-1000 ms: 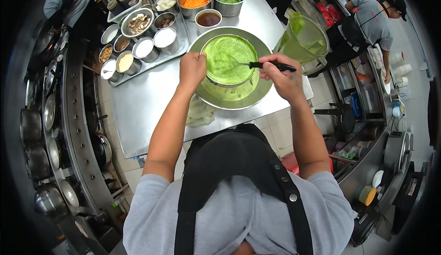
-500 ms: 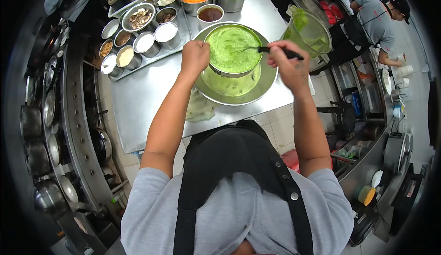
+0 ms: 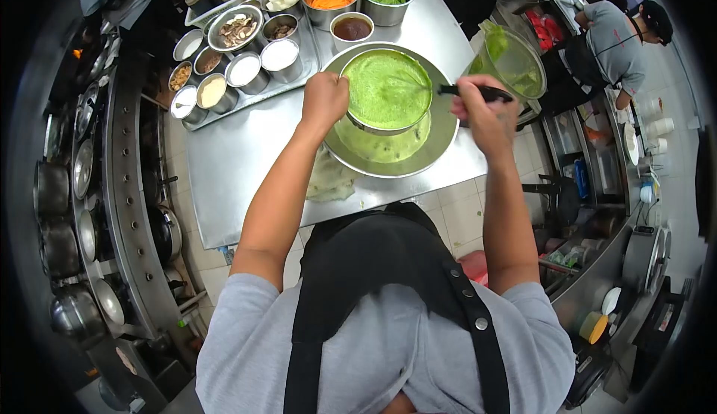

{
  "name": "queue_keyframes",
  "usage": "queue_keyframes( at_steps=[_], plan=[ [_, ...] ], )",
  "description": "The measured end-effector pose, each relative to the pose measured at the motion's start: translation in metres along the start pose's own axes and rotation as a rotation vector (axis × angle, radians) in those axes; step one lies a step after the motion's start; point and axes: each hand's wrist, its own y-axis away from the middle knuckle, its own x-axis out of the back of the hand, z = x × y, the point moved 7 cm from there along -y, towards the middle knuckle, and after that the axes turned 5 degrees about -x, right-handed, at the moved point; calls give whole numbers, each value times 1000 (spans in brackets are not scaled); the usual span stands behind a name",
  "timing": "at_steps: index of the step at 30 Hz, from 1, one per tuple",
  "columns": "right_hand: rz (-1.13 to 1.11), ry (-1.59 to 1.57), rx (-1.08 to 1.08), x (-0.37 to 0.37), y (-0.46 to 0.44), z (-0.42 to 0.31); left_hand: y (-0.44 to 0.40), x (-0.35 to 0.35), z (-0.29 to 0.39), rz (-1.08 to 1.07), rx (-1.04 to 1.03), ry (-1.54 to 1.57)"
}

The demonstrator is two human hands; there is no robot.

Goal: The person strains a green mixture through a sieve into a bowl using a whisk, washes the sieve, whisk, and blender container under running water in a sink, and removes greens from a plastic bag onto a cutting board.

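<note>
We list one round metal vessel [image 3: 379,130] of green purée [image 3: 381,89], held over a wide bowl [image 3: 442,130] on the tabletop [image 3: 231,160]. The left hand [image 3: 327,103], clenched, holds it at the edge; the right hand [image 3: 485,114] curls round a black-handled utensil [image 3: 449,90]. Rightward, we record one clear pitcher [image 3: 523,63].

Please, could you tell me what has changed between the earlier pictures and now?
The right hand has moved rightward, drawing the black-handled utensil toward the right side of the round metal vessel. Nothing was visibly taken hold of or let go. The left hand still holds the vessel above the large bowl.
</note>
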Motion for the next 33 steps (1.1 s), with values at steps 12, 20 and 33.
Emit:
queue_keyframes(
  at_steps=[12,20,33],
  plan=[
    [-97,13,18,-10,4,-2,1,-1,-3,14,11,-10],
    [-118,27,19,-12,-1,0,3,-2,-2,4,-12,18],
    [-2,32,35,-6,-3,-6,8,2,-7,52,-35,8]
  ],
)
